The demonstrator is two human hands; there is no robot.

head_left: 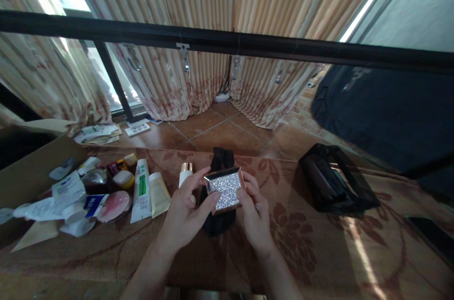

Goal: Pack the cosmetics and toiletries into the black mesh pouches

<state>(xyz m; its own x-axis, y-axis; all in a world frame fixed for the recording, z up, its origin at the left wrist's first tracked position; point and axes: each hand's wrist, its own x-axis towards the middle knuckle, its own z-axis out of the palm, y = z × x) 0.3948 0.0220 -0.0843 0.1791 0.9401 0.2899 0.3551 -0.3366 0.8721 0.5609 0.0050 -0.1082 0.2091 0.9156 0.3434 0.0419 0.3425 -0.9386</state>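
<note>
Between my two hands is a square compact case (225, 190) with a glittering silver top and a shiny bevelled rim. My left hand (187, 210) grips its left side, the thumb resting on the glitter. On the opposite edge, my right hand (256, 210) holds it with thumb on top and fingers behind. Below the case lies a black cloth item (222, 226), partly covered by it. A white bottle with a gold cap (187, 167) lies just beyond my left fingers, its lower part hidden.
Left of my hands lie a cream tube (158, 193), a white and green tube (142, 193), a pink round container (114, 206) and several other toiletries beside a cardboard box (39, 167). On the right are a black see-through bag (333, 179) and a phone (432, 238). A dark rail (227, 47) crosses ahead.
</note>
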